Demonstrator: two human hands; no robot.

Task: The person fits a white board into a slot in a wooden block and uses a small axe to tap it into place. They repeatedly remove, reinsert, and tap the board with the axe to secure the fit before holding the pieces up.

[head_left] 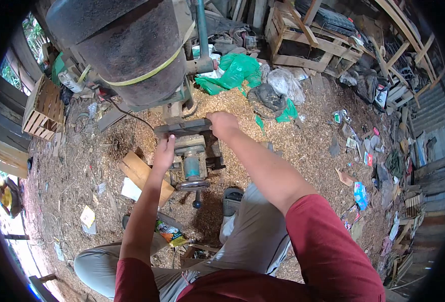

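A dark, narrow bar-like block (186, 126) lies crosswise above the vise of a large machine. My left hand (164, 152) is at the block's left end, its fingers against the near side. At the other end, my right hand (223, 125) is closed round the block. Just below sits the vise (192, 162), with a blue-green body and a round handwheel (193, 185) on its near side. The machine's big dark housing (132, 50), with a yellow band round it, hangs over the upper left and hides part of the machine.
Wood chips cover the ground (293, 166). A wooden board (146, 177) leans left of the vise. Green plastic bags (235, 73) lie behind the machine. Wooden crates stand at the back right (303, 45) and far left (45, 108). A person is partly visible at the far left edge.
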